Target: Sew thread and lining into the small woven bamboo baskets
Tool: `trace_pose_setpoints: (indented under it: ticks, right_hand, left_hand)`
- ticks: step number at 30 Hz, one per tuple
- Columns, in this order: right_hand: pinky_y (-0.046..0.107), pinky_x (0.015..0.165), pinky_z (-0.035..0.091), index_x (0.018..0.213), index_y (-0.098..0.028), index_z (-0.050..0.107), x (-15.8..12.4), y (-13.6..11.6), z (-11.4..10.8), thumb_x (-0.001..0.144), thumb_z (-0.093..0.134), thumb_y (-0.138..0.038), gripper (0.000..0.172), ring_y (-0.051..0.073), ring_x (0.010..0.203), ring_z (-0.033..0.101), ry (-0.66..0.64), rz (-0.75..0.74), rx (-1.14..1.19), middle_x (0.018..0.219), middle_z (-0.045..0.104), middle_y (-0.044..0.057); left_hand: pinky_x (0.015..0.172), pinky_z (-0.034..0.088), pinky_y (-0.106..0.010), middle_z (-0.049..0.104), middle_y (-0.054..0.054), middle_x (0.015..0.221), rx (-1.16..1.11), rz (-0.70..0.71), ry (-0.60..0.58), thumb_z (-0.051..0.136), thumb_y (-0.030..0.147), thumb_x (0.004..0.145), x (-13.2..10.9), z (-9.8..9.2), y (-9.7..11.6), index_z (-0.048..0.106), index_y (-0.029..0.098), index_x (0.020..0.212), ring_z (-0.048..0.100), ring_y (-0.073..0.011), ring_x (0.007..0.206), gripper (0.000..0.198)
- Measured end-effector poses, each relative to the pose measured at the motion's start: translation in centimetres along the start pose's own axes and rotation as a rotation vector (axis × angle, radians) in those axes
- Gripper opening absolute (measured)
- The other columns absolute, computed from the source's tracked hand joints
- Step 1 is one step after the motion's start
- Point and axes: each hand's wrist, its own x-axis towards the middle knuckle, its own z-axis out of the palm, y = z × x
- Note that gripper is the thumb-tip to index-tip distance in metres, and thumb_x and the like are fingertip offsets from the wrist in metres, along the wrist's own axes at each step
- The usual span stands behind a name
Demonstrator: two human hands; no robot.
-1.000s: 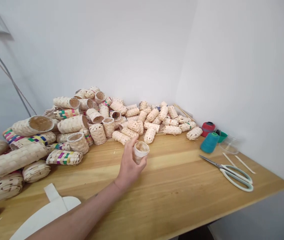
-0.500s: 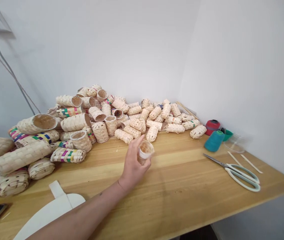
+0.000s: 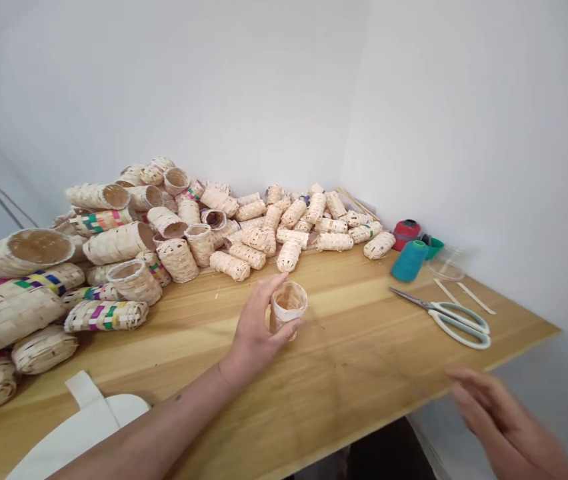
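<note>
My left hand (image 3: pixel 259 327) is wrapped round a small woven basket (image 3: pixel 288 308), a pale cylinder with its open mouth facing up. It stands at the middle of the wooden table, the thumb on its near side. At the lower right, past the table's front edge, my right hand (image 3: pixel 507 427) is slightly blurred. Its fingers lie stretched together, with nothing seen in them. The scissors (image 3: pixel 447 317) with pale handles are the nearest thing to it, lying on the table with blades pointing left.
A heap of woven baskets (image 3: pixel 119 247) fills the back and left of the table (image 3: pixel 344 373). Teal thread (image 3: pixel 409 261) and red thread (image 3: pixel 406 233) stand back right, near a clear dish (image 3: pixel 445 263) and thin strips (image 3: pixel 477 298). A white flat piece (image 3: pixel 79 433) lies front left.
My right hand has come into view at the lower right. The view has turned to the right, and my left hand still holds the small basket.
</note>
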Motion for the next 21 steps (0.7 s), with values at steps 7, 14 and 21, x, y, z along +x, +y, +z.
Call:
trace_pose_setpoints:
  ticks: [7, 14, 21]
  right_hand:
    - [0.026, 0.064, 0.049, 0.101, -0.025, 0.060, 3.4, -12.2, 5.2, 0.094, 0.039, -0.031, 0.023, 0.016, 0.073, 0.063, -0.273, -0.254, 0.205, 0.082, 0.067, 0.001]
    - [0.024, 0.062, 0.045, 0.089, -0.024, 0.066, 4.6, -14.0, 7.4, 0.091, 0.048, -0.024, 0.017, 0.015, 0.069, 0.060, -0.303, -0.257, 0.337, 0.082, 0.068, -0.001]
    - [0.028, 0.065, 0.045, 0.089, -0.025, 0.069, 4.4, -13.5, 7.9, 0.088, 0.053, -0.023, 0.016, 0.017, 0.075, 0.058, -0.258, -0.279, 0.295, 0.079, 0.064, 0.001]
  left_hand:
    - [0.095, 0.041, -0.041, 0.055, -0.009, 0.114, 0.018, 0.063, -0.120, 0.073, 0.026, 0.072, 0.0, -0.1, 0.7, 0.056, 0.021, 0.099, 0.050, -0.0255, 0.113, 0.032]
    - [0.095, 0.041, -0.038, 0.053, -0.009, 0.116, -0.007, 0.065, -0.203, 0.062, 0.025, 0.082, -0.1, -0.4, 0.9, 0.058, 0.021, 0.096, 0.049, -0.0234, 0.115, 0.015]
    - [0.098, 0.038, -0.036, 0.052, -0.008, 0.117, -0.073, 0.105, -0.256, 0.041, 0.021, 0.092, -0.1, -0.9, 1.3, 0.058, 0.021, 0.101, 0.046, -0.0201, 0.116, 0.019]
